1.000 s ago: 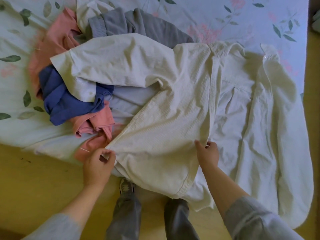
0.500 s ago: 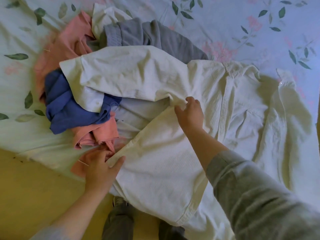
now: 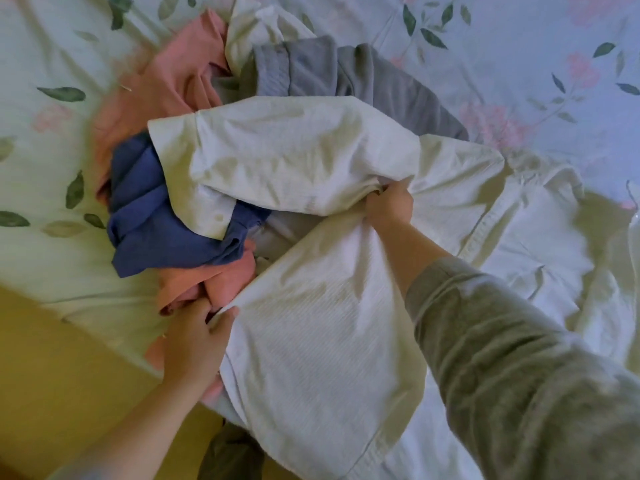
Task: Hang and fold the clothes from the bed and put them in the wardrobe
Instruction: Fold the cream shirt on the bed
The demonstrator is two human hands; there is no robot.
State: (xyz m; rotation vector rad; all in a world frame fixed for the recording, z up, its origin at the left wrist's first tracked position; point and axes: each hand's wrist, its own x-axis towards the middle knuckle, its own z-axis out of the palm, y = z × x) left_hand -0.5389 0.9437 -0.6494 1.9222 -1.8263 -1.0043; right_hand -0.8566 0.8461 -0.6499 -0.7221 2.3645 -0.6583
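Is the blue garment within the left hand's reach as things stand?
Probably, once freed: the left hand grips the white shirt, and the blue garment lies mostly uncovered nearby, the shirt's sleeve over one edge.

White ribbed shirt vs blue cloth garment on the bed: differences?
The white ribbed shirt is spread wide, hem overhanging the floral bedsheet; the blue cloth garment lies bunched. The left hand and right hand grip the shirt; nothing holds the blue one. The shirt's sleeve overlaps the blue garment. Both lie on the bedsheet.
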